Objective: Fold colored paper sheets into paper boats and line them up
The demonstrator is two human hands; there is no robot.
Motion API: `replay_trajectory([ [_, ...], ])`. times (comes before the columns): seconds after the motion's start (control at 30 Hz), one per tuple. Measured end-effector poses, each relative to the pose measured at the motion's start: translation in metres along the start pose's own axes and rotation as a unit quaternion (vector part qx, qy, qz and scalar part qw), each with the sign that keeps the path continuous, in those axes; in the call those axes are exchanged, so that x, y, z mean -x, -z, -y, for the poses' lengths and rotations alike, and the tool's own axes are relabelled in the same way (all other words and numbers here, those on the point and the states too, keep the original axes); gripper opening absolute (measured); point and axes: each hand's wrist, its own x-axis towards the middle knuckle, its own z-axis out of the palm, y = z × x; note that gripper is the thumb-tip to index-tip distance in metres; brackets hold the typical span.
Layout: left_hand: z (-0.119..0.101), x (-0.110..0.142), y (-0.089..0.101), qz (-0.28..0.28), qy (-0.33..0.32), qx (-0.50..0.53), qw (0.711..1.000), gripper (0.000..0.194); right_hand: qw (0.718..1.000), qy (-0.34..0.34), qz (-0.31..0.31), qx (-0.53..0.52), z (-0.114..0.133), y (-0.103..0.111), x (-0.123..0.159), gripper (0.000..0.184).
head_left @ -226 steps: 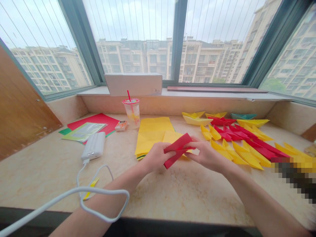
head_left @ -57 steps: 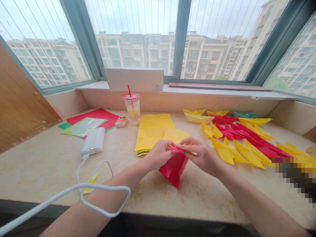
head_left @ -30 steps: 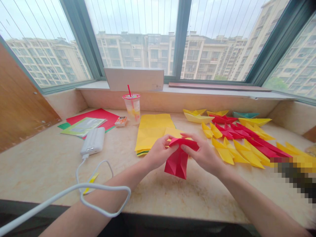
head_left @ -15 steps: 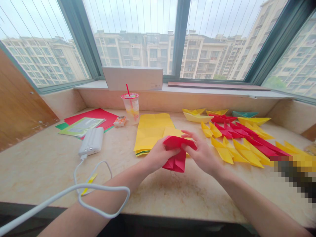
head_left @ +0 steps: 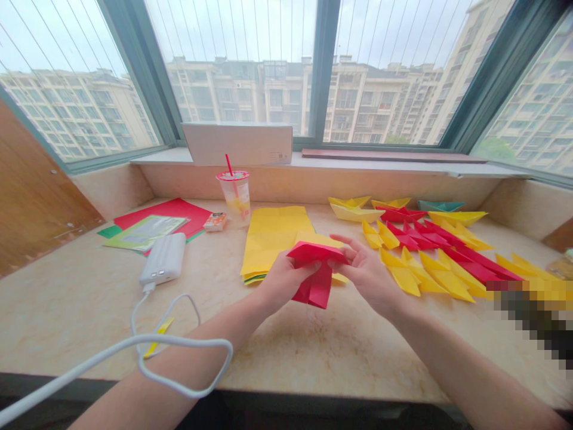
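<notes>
1. Held above the table [head_left: 313,352], at the centre of the view: folded red paper [head_left: 317,278], its tapered end hanging toward 6 o'clock.
2. Closed around the left side of that paper: left hand [head_left: 282,280], fingers curled, hold firm.
3. At the paper's upper right corner: right hand [head_left: 367,278], partly open, fingers spread and curved, fingertips against the red edge; firmness of hold not determinable from this view.
4. Just beyond the hands, at 11 o'clock: creased yellow paper [head_left: 273,239], lying flat in a stack.
5. From 1 to 3 o'clock, on the table: yellow paper boats [head_left: 356,212], red paper boats [head_left: 400,214] and long pointed yellow folded pieces [head_left: 434,275], set close together in rows.
6. At 9 to 10 o'clock: white power bank [head_left: 163,260], with white cable [head_left: 179,340] looping toward 7 o'clock. Further out, at 10 o'clock: red sheet [head_left: 174,209] and green-covered booklet [head_left: 145,233].
7. At 11 o'clock: plastic cup [head_left: 235,197] with red straw [head_left: 230,164], beside small orange packet [head_left: 215,222].
8. At 4 o'clock: pixelated patch [head_left: 532,316], contents unreadable.
</notes>
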Motion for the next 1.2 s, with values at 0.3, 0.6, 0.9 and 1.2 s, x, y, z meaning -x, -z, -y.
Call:
replay_trajectory([
  [0.3,-0.001,0.0,0.0,-0.022,-0.009,-0.004,1.0,0.035,0.999,0.025,-0.024,0.014,-0.007,-0.004,-0.001,0.031],
  [0.6,-0.002,0.001,-0.003,0.0,0.004,0.03,1.0,0.039,0.996,0.032,-0.072,0.041,-0.008,0.002,-0.005,0.028],
  [0.9,-0.002,-0.001,0.001,-0.017,-0.025,0.008,1.0,0.036,0.993,0.046,-0.053,0.1,0.001,0.002,0.0,0.023],
  [1.2,-0.006,0.001,0.001,-0.006,-0.016,-0.019,1.0,0.03,0.977,0.1,-0.043,0.182,-0.003,0.003,-0.002,0.019],
])
